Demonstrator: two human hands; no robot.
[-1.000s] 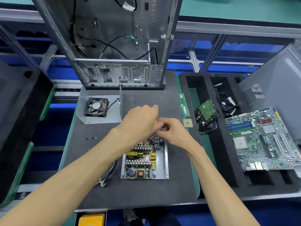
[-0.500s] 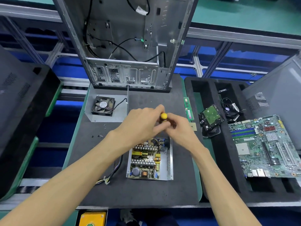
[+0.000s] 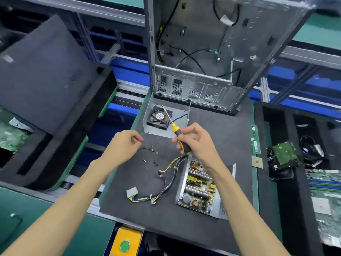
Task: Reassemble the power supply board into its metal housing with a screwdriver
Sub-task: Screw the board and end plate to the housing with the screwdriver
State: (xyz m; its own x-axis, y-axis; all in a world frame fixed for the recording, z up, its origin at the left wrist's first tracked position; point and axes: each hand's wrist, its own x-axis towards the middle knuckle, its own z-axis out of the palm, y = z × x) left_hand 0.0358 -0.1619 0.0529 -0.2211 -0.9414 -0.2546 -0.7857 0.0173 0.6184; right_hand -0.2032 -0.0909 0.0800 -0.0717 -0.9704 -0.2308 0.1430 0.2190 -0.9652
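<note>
The power supply board (image 3: 198,189) lies in its open metal housing (image 3: 181,183) on the dark mat, partly under my right forearm. Its cable bundle (image 3: 166,174) trails left to a white connector (image 3: 132,192). My right hand (image 3: 197,141) grips a yellow and black screwdriver (image 3: 178,133), shaft pointing up and left over the fan. My left hand (image 3: 125,145) hovers with curled fingers just left of several loose screws (image 3: 152,149); whether it pinches one is hidden. The housing's cover plate (image 3: 177,115) with a fan (image 3: 159,118) lies behind.
An open computer case (image 3: 203,52) stands at the back of the mat. A RAM stick (image 3: 255,139) and a CPU chip (image 3: 257,162) lie right of the mat. A foam tray holds a hard drive (image 3: 283,154) and a motherboard (image 3: 326,193). Black panels (image 3: 46,80) sit at left.
Both hands have left the board. My left hand moved left to the loose screws. My right hand lifted the screwdriver, now tilted over the fan. The view swung left.
</note>
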